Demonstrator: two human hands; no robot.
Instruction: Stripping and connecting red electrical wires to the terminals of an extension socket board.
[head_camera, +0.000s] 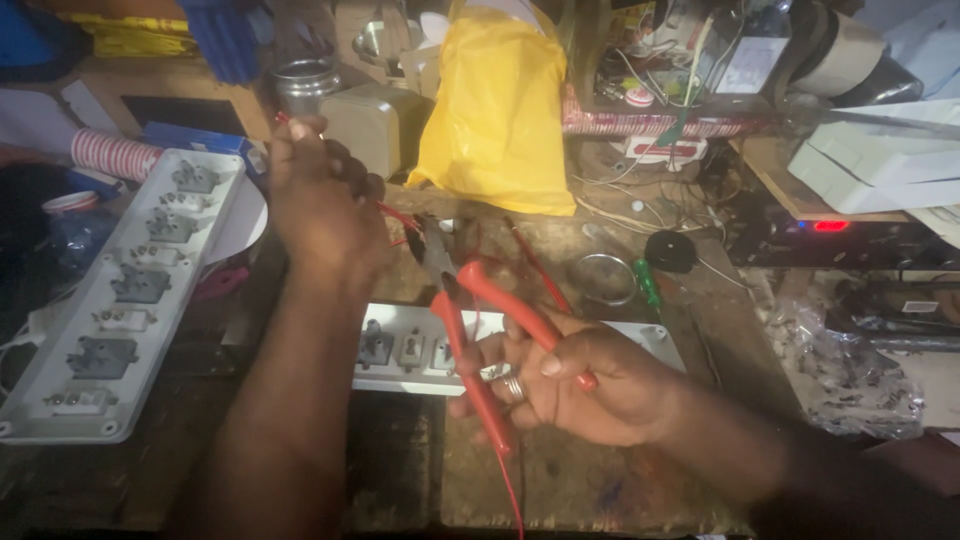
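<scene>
My right hand (590, 385) grips red-handled pliers (478, 300) by both handles, with the jaws pointing up and left. My left hand (318, 190) is raised above the bench, its fingers closed on a thin red wire (392, 213) that runs down to the plier jaws. Under my right hand lies a white switch-and-socket panel (400, 350) face up on the wooden bench. Another thin red wire (512, 490) hangs down past the handles.
A long white extension board (125, 290) with several sockets lies at the left. A yellow plastic bag (500, 110) stands at the back. A metal ring (605, 277), a green-handled screwdriver (648, 283), loose wires and white boxes (870, 160) crowd the right.
</scene>
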